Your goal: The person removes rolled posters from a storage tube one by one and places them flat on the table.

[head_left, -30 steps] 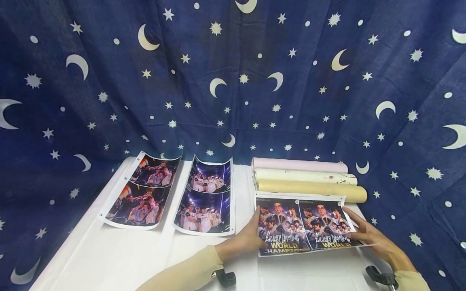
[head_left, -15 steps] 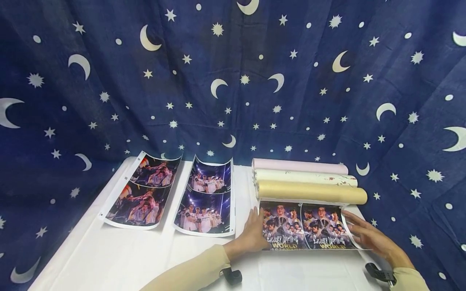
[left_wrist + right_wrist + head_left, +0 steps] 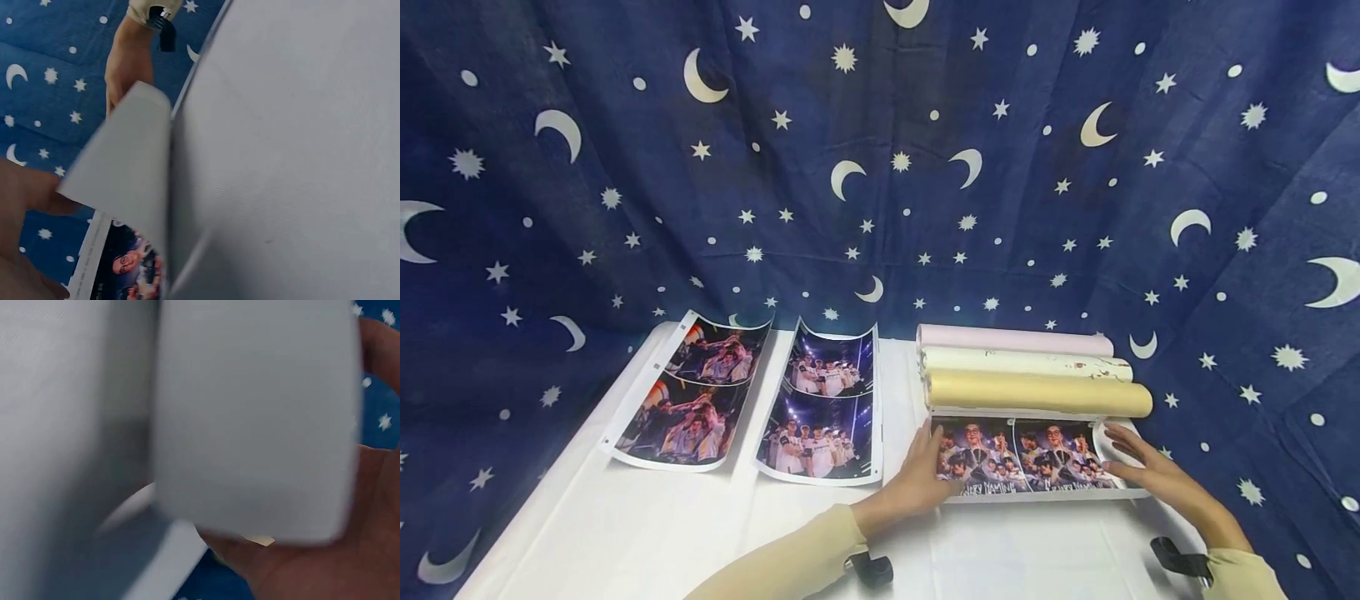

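A printed poster [image 3: 985, 450] with two matching group pictures lies crosswise at the right, its near edge curling up and over. My left hand [image 3: 917, 475] holds its left end, and my right hand [image 3: 1161, 483] curves round its right end. In the left wrist view the poster's white back [image 3: 128, 156] bends over the print, with my left thumb [image 3: 53, 194] at its corner. The right wrist view shows the blurred white back [image 3: 256, 419] inside the curve of my right hand, hiding some of the fingers.
A gold roll [image 3: 1037, 393], a white patterned roll [image 3: 1022, 363] and a pink roll [image 3: 1015, 339] lie side by side just behind the poster. Two curled photo posters, one reddish [image 3: 700, 417] and one purple [image 3: 820, 425], lie left on the white table [image 3: 700, 517]. A starry blue curtain [image 3: 880, 208] hangs behind.
The near edge of the poster has curled up and away from me, covering the lower lettering. Both hands stay at its ends, and the poster has settled against the gold roll.
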`<state>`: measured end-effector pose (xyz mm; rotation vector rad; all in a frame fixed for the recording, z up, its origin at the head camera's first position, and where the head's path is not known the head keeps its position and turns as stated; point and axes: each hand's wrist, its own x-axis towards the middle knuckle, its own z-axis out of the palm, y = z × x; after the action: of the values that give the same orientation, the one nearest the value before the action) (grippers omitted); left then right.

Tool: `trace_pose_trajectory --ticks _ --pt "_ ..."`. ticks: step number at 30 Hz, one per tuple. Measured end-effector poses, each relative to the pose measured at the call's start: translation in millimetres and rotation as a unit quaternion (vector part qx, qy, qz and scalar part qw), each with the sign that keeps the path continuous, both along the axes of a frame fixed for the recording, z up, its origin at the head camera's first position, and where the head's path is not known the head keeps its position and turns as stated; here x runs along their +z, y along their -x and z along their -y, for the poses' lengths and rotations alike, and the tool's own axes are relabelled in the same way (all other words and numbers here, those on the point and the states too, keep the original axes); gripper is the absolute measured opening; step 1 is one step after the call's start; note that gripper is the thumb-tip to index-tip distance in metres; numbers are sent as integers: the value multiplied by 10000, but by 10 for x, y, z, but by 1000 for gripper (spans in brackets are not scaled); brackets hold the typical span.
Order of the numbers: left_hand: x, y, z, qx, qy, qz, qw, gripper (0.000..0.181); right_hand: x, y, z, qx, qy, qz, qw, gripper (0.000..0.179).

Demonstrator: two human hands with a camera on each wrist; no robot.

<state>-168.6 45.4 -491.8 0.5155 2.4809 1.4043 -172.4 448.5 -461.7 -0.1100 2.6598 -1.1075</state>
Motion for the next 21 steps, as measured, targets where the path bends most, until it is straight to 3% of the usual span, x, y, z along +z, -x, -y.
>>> trace_pose_trajectory --ticks 4,8,11,16,21 --pt "120 -47 92 -46 -237 6 9997 88 133 -56 207 -88 -629 -994 9930 80" --pt "238 -84 212 -95 -332 -194 9992 86 282 -60 495 -131 -1034 -2131 9714 74" --pt "282 -92 302 -76 -344 -307 9989 85 384 -58 711 -125 -1106 -2630 9584 69" --pt "325 -97 470 84 -547 -541 9970 79 467 -60 1009 30 -937 -3074 9469 63" --pt "420 -100 685 383 -670 -914 9928 73 441 -68 1259 264 -708 -2947 9526 60"
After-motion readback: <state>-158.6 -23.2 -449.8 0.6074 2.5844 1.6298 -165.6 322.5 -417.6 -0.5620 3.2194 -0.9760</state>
